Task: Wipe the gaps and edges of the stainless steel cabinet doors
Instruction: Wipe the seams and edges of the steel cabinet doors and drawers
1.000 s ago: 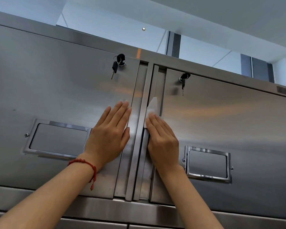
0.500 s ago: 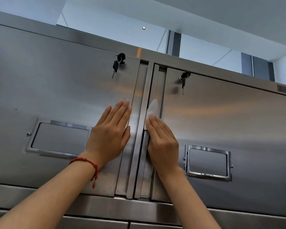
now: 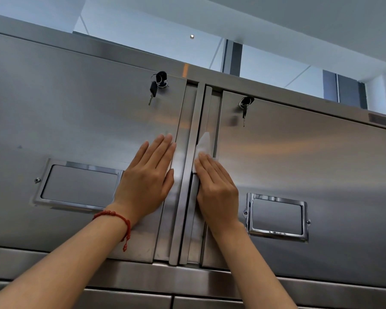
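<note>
Two stainless steel cabinet doors fill the view, the left door (image 3: 76,121) under the left hand and the right door (image 3: 310,166) just beside the right hand, with vertical edge strips and a narrow gap (image 3: 193,175) running between the two hands. The left hand (image 3: 147,179) lies flat and open on the left door, fingers straight and together, pointing up beside the door's edge. The right hand (image 3: 216,188) is also flat, its straight fingers pressing a white wipe (image 3: 203,143) against the right door's inner edge; the wipe sticks out above the fingertips. A red bead bracelet (image 3: 118,217) circles the left wrist. Keys (image 3: 156,85) hang in a lock above the left hand.
</note>
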